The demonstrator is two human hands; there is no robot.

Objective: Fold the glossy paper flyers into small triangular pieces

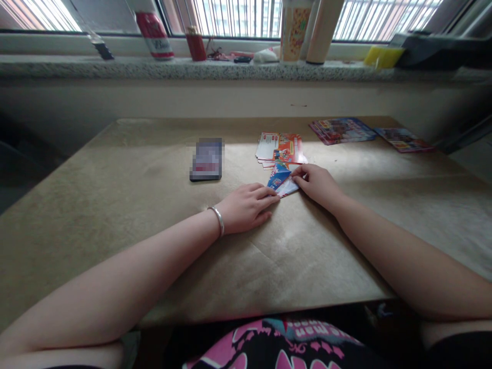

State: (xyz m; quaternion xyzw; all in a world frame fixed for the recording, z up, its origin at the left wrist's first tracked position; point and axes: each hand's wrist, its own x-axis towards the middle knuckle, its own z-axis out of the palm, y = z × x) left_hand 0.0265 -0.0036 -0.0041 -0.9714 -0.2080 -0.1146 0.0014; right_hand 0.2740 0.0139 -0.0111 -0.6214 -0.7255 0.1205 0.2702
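A small printed paper sheet [280, 177], blue on one part and whitish on another, lies partly folded on the table between my hands. My left hand [248, 206], with a silver bangle at the wrist, rests palm down with its fingers stretched out, their tips on the paper's lower left corner. Thumb and fingertips of my right hand [315, 183] pinch the paper's right side. Just beyond it, a loose stack of orange and white printed cards [282, 147] touches or nearly touches the paper's far edge.
A blurred-out phone-like dark rectangle [207, 160] lies to the left on the tan table [115, 205]. Colourful printed sheets [342, 130] and another pile [403, 139] sit at the far right. On the windowsill [230, 70] stand a red can [154, 35] and a tall cup [295, 33].
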